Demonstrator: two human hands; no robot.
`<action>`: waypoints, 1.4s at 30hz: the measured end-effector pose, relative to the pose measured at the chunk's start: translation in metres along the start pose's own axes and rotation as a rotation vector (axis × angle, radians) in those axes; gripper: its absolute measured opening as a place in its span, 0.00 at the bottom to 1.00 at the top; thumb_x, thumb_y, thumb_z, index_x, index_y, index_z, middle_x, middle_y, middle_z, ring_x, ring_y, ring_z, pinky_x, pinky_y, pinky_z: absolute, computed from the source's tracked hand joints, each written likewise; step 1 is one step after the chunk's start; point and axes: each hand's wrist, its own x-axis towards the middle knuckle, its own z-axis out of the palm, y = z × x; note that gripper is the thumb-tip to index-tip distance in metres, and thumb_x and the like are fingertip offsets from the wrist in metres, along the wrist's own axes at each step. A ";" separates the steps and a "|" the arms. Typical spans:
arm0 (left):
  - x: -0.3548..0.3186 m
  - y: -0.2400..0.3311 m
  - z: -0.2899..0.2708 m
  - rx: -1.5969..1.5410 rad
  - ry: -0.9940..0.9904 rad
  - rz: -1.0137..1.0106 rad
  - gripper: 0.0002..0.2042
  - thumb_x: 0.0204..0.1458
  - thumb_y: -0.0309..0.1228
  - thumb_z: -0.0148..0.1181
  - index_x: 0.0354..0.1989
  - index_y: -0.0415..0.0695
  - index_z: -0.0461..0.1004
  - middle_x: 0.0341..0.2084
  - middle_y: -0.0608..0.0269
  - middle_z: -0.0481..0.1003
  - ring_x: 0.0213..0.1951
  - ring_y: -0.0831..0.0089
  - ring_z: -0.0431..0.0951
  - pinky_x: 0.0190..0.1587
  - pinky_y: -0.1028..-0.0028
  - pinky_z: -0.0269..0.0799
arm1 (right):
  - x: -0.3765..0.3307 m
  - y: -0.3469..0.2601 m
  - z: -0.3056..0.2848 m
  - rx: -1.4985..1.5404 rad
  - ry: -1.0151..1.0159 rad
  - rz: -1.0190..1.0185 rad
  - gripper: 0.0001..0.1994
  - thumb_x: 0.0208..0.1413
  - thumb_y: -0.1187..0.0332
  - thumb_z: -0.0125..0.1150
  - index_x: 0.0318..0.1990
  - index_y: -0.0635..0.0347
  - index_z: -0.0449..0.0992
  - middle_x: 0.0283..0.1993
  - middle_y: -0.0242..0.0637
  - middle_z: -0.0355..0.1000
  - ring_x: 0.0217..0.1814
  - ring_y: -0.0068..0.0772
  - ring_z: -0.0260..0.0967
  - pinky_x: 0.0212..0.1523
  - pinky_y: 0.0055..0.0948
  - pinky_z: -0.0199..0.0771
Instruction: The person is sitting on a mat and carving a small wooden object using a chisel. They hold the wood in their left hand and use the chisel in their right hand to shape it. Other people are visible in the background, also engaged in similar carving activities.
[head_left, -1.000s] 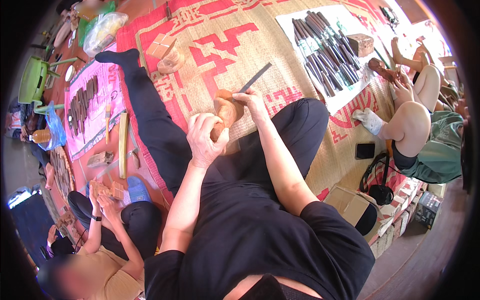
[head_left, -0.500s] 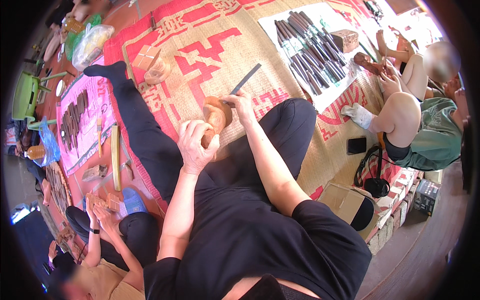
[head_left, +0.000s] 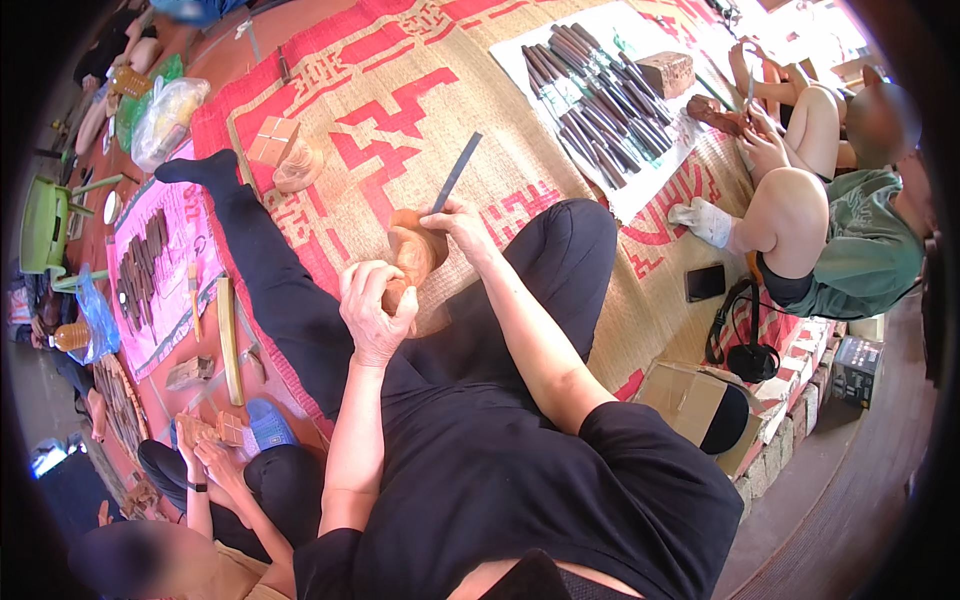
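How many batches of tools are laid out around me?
2: one batch of tools on the pink cloth at left, another batch on the white sheet at upper right. More may be hidden.

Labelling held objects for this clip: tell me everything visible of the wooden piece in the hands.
The wooden piece is orange-brown and looks like carved wood, with rounded, curving forms and a broader far end. It is held up over the patterned mat, the far end leaning slightly right. The left hand grips the near end, hiding part of it. The right hand, holding a long dark tool, is at its far right edge; tool contact is unclear. Finer detail is too small to tell.
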 end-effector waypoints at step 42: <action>-0.009 -0.024 -0.015 -0.199 0.064 -0.587 0.27 0.43 0.31 0.66 0.53 0.44 0.65 0.48 0.55 0.62 0.51 0.62 0.68 0.53 0.66 0.67 | 0.004 -0.001 -0.013 0.098 0.224 -0.020 0.07 0.47 0.71 0.66 0.32 0.64 0.77 0.30 0.37 0.78 0.30 0.26 0.75 0.33 0.23 0.72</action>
